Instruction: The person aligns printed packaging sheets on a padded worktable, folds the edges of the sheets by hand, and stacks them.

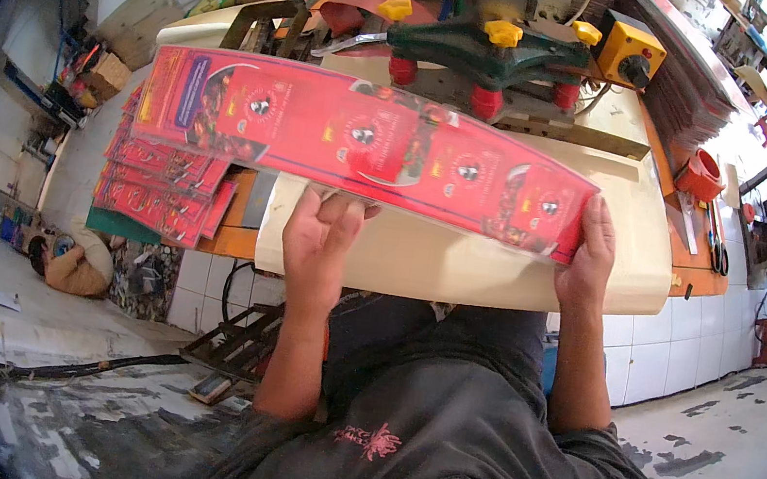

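A long red printed plastic sheet (432,173), with a row of repeated label designs, stretches across in front of me. My left hand (321,231) is under its near edge, left of the middle, with the fingers curled against it. At the sheet's right end, my right hand (589,254) pinches the edge between thumb and fingers. The sheet slants a little, its left end farther from me than its right, above a cream work surface (476,277). A stack of similar red printed sheets (155,193) lies to the left, partly covered by the held sheet's left end.
Beyond the sheet stands a dark green machine head (497,59) with yellow knobs and red feet. A yellow-and-black control box (631,51) is beside it. Scissors (717,249) and a roll of red tape (699,176) lie at the right. Another person (81,264) crouches at far left.
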`<action>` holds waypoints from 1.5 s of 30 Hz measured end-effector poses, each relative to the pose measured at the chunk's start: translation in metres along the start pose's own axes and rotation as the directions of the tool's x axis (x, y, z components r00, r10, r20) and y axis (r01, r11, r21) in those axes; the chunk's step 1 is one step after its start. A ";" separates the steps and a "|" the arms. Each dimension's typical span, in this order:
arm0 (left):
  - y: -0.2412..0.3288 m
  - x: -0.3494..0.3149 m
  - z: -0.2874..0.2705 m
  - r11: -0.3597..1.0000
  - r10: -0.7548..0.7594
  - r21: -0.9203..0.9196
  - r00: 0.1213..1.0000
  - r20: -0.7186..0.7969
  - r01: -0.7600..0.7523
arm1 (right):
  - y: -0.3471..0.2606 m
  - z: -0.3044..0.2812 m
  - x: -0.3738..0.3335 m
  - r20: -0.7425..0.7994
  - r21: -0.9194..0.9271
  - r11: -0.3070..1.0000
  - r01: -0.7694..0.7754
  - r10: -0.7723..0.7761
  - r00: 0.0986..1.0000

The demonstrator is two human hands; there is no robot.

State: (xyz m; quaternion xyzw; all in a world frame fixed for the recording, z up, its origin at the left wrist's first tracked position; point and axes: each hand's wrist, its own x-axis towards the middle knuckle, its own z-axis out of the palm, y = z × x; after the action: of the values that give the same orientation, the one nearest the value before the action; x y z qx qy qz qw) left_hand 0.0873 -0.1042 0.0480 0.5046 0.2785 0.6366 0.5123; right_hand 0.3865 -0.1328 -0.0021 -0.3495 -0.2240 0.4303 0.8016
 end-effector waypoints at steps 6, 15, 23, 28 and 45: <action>0.024 0.059 0.003 0.992 0.112 -0.033 0.965 -0.236 -0.123 | 0.002 0.003 -0.003 0.280 -0.454 0.890 -0.030 0.175 0.944; 0.101 0.183 -0.057 0.847 0.527 0.211 0.823 -0.212 -0.488 | 0.000 0.002 0.001 0.344 -0.587 0.810 0.003 0.245 0.907; 0.084 0.210 -0.068 0.673 0.654 0.545 0.746 -0.124 -0.500 | -0.001 0.001 0.003 0.354 -0.579 0.815 0.017 0.232 0.906; 0.057 0.200 -0.069 0.731 0.592 0.486 0.799 -0.102 -0.480 | -0.002 0.002 0.001 0.340 -0.586 0.810 0.007 0.238 0.910; 0.034 0.178 -0.105 0.835 0.456 0.402 0.881 -0.125 -0.376 | 0.000 0.004 -0.001 0.339 -0.531 0.847 -0.021 0.235 0.911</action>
State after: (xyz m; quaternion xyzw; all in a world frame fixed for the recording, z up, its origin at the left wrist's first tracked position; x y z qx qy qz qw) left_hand -0.0164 0.0679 0.1058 0.5678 0.3290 0.7205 0.2241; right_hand 0.3830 -0.1323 0.0003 -0.4726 -0.4621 0.4687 0.5860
